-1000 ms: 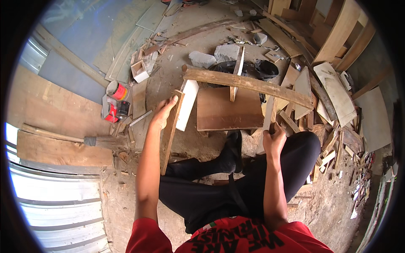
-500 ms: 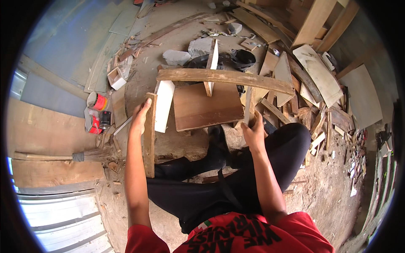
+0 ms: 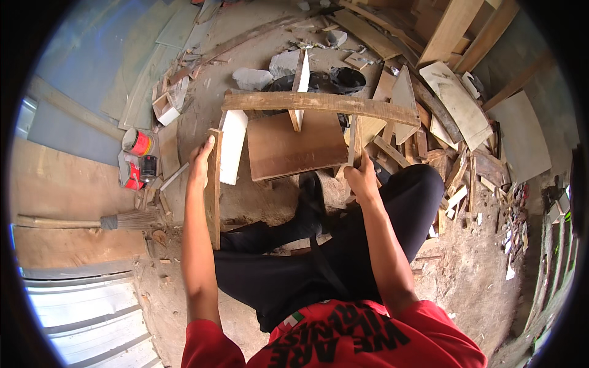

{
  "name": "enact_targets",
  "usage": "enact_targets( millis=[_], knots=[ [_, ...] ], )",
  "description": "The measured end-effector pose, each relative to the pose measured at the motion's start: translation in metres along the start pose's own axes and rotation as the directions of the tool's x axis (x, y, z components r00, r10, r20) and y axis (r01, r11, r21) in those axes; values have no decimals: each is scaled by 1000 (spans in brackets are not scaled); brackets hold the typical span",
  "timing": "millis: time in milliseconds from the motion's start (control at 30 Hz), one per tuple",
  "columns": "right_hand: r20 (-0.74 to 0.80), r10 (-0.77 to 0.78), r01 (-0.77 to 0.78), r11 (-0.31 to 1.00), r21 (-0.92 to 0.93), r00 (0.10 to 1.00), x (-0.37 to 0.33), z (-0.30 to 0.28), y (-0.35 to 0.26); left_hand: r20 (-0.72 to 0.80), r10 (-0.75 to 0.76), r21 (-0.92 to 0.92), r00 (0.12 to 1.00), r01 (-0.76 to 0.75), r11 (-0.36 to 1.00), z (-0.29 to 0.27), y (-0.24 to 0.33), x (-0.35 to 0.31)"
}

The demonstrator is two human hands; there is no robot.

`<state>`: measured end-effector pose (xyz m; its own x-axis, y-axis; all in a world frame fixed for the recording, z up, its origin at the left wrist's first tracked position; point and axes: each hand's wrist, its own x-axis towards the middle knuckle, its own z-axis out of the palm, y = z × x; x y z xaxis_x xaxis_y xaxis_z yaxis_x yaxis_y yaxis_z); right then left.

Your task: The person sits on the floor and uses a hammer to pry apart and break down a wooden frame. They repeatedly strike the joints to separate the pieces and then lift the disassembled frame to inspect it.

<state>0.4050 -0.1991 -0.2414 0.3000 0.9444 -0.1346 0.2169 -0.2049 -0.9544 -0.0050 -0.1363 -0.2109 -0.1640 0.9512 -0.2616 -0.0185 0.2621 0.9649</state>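
Observation:
In front of me stands a wooden frame, with a long rough crossbar plank (image 3: 319, 104) over its top and a brown panel (image 3: 297, 147) lower in its middle. A narrow upright piece (image 3: 299, 92) with a white side crosses behind the crossbar. On the left, my left hand (image 3: 200, 162) holds the outer face of a long narrow board (image 3: 214, 190), its fingers partly hidden. Just inside that board is a white-faced board (image 3: 234, 147). My right hand (image 3: 362, 179) is closed round the lower part of a thin wooden leg (image 3: 356, 140) beneath the crossbar's right part.
Paint cans (image 3: 138, 143) stand at the left, above a broom (image 3: 116, 221). Scrap wood (image 3: 457, 172) is heaped on the right. Grey stone lumps (image 3: 252, 78) and a black bag (image 3: 347, 80) lie beyond the frame. My bent leg (image 3: 410, 199) is beside my right hand.
The view has shifted slightly, and the whole scene sits a little further up and left. My right hand's fingers have closed more tightly round the leg. The left hand keeps its hold.

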Motion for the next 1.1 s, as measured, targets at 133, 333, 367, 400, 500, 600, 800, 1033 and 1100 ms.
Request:
enact_targets(
  millis=[133,333,367,400,500,600,800,1033,1100],
  knots=[
    [54,45,-50,995,91,998,-15,-2,-52,-38,72,-18,997,-73,997,-11,-5,0],
    [157,-183,184,983,8,971,53,-32,-41,-49,174,-83,984,-177,981,-13,10,-36],
    [216,-222,226,974,3,951,75,-43,-49,-22,186,-103,982,-188,977,-7,13,-42],
    [217,-67,94,988,-119,974,85,-49,-76,-6,194,-118,981,-193,974,4,22,-60],
    [234,-63,123,960,-253,970,132,-71,-113,84,187,-150,979,-173,973,34,33,-111],
    [433,-157,297,914,-277,888,195,-79,-92,218,296,-148,930,-268,952,44,17,-132],
    [565,-106,426,773,-470,818,245,-40,-48,264,186,-52,946,-179,983,38,-17,-144],
    [627,-249,570,728,-382,738,264,-49,-33,315,151,-8,937,-157,988,20,-17,-125],
    [611,-323,628,676,-385,723,261,-49,-27,310,202,-72,929,-188,979,28,5,-127]
  ],
)
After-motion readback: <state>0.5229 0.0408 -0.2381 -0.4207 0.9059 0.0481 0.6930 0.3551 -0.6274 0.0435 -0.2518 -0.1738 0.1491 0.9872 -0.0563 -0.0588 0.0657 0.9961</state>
